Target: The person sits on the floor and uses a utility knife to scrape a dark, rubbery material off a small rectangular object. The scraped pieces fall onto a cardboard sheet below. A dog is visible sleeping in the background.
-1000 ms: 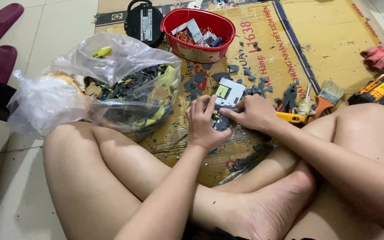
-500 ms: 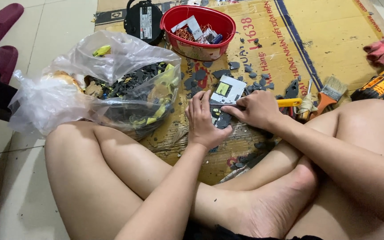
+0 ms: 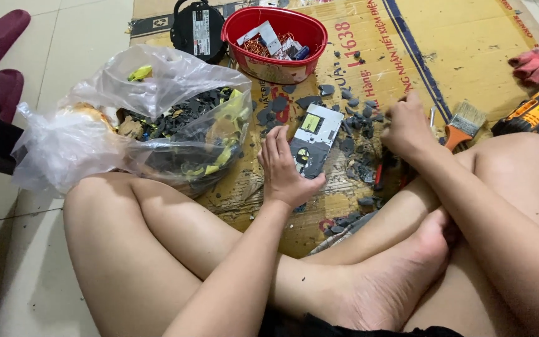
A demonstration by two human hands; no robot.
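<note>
Down on the flattened cardboard sheet [image 3: 456,56] spread over the floor, a small flat device [image 3: 312,142] with a pale face and a yellow-green patch lies among scattered dark grey plastic chips [image 3: 360,122]. It looks light, thin and stiff, probably brittle at the edges and easy to crack if bent, so the safest hold would likely be across its long sides, thumb on one edge and fingers on the other, not by a corner. The left hand [image 3: 285,168] rests palm down at its near-left side, fingers stretched forward along the edge and thumb tucked toward the lower corner; it pins or steadies the piece more than it grips it, and I cannot tell whether any finger curls beneath. The left forearm runs in from below, over a crossed bare leg. The right hand [image 3: 407,125] is drawn into a loose fist just right of the chips, knuckles up, apart from the device; whether it holds anything is hidden. Near it lie a paintbrush [image 3: 463,125] and red-handled tools [image 3: 378,178], with a red bowl [image 3: 276,65] of scrap farther off and a clear plastic bag [image 3: 157,125] of fragments to the left.
</note>
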